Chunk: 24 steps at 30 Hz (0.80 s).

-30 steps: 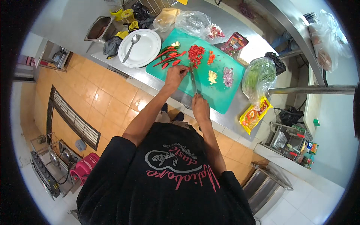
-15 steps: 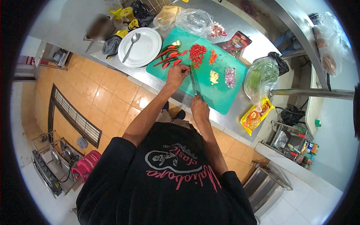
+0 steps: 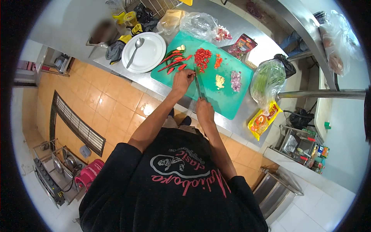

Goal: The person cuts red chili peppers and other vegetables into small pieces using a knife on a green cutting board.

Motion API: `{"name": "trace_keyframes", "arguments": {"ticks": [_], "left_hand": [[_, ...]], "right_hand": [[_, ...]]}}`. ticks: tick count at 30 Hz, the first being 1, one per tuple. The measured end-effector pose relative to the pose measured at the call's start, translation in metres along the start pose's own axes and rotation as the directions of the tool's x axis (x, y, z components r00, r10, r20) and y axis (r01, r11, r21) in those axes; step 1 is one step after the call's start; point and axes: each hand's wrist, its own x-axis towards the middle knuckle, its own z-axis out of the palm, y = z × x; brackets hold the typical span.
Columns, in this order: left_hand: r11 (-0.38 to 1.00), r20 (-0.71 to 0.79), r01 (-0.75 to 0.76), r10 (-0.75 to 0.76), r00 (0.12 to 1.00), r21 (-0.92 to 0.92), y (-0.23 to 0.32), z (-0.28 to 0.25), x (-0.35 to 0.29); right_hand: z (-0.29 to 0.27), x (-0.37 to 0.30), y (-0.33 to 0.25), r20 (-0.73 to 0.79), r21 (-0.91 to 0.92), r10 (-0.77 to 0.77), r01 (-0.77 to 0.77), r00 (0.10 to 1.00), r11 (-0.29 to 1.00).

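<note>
The closed right hand [image 3: 205, 110] is gripping a knife [image 3: 198, 89] over the near edge of the green board [image 3: 226, 103], the left hand [image 3: 182, 81] is sitting half-curled beside it, any pinched piece unclear, and red chillies [image 3: 178, 62] are lying toward the board's left edge.

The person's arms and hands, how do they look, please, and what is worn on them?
Plain black sleeves end near the elbows. Both forearms are bare, with no watch visible. The left hand and right hand wear no gloves.
</note>
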Motion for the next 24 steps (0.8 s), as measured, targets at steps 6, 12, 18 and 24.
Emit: {"name": "trace_keyframes", "arguments": {"ticks": [6,12,18,24], "left_hand": [[0.999,0.015,0.033,-0.033,0.999,0.011,0.012,-0.003,-0.004],[0.995,-0.034,-0.034,0.031,0.999,-0.089,0.002,0.001,-0.003],[0.999,0.012,-0.025,0.025,1.000,0.044,0.003,0.001,-0.004],[0.997,-0.051,-0.057,0.054,0.997,-0.052,0.002,0.000,-0.004]], "right_hand": [[0.007,0.020,-0.003,-0.068,0.026,-0.074,0.076,0.995,0.997],[0.014,-0.002,0.001,-0.045,0.005,0.031,-0.031,0.999,1.000],[0.014,0.002,0.007,-0.019,-0.007,0.017,-0.017,1.000,1.000],[0.012,0.001,0.003,-0.070,0.026,-0.043,0.045,0.997,0.999]]}}
